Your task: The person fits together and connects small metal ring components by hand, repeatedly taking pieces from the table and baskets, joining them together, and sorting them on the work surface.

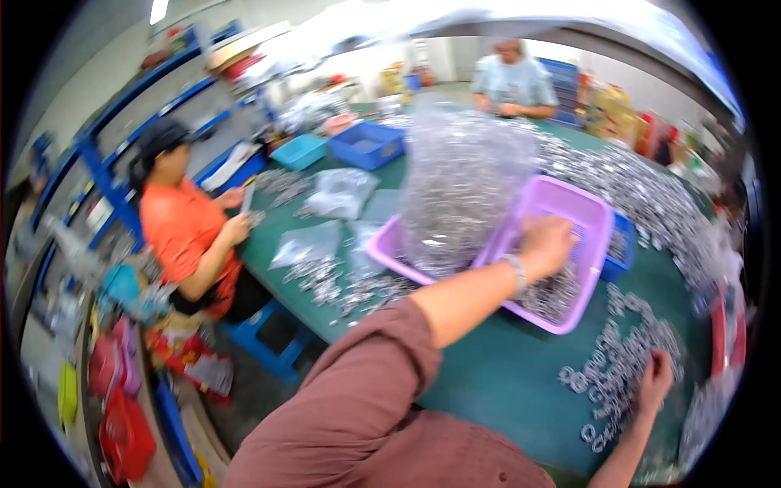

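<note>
My left hand [549, 244] reaches into a purple plastic tub [600, 236], over a heap of small metal parts [551, 297]. Its fingers are blurred and partly hidden, so any grip is unclear. My right hand [656, 381] rests at the right edge of a loose pile of shiny metal rings [614, 358] on the green table. Its fingers are curled together, and whatever they hold is too small to make out. Left of the tub, a large clear plastic bag [460, 187] full of small metal pieces stands in a second purple tub [389, 248].
More metal parts [634, 183] cover the green table's [480, 382] far right. A small blue bin [620, 248] adjoins the tub. Blue [366, 146] and teal [298, 152] trays lie beyond flat plastic bags [305, 244]. Two people work here, one in orange [183, 232], another opposite [512, 81].
</note>
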Tool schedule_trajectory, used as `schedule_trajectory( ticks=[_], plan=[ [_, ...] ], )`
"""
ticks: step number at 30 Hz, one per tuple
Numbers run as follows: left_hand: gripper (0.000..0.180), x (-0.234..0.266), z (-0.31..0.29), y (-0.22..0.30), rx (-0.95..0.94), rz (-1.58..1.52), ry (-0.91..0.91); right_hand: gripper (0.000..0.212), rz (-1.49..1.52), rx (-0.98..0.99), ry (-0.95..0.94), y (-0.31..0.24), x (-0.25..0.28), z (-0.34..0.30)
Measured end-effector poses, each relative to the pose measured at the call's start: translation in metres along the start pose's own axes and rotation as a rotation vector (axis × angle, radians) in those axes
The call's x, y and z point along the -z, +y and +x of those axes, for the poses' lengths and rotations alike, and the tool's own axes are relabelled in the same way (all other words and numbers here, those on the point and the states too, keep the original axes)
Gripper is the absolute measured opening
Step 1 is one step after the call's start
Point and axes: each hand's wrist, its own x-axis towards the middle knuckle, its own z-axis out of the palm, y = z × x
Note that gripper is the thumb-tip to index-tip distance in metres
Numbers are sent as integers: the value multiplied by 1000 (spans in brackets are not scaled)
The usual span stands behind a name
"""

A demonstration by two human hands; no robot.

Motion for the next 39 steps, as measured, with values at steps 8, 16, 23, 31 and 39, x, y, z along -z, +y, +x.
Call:
schedule_trajectory(
  ticks=[8,16,23,31,39],
  plan=[
    [21,47,-55,-31,-61,52,65,29,77,-10,-74,-14,-20,-9],
    [23,71,-102,-55,-254,-126,110,29,138,-17,-171,-39,-35,-8],
    [24,81,-151,-62,-314,-378,23,25,337,-82,-295,-122,-79,-20],
    [28,97,-196,-69,-85,-688,-280,16,572,-156,-468,-266,-168,-54],
    [9,54,-180,-98,-54,-750,-247,17,640,-290,-515,-239,-213,-43]
  ],
)
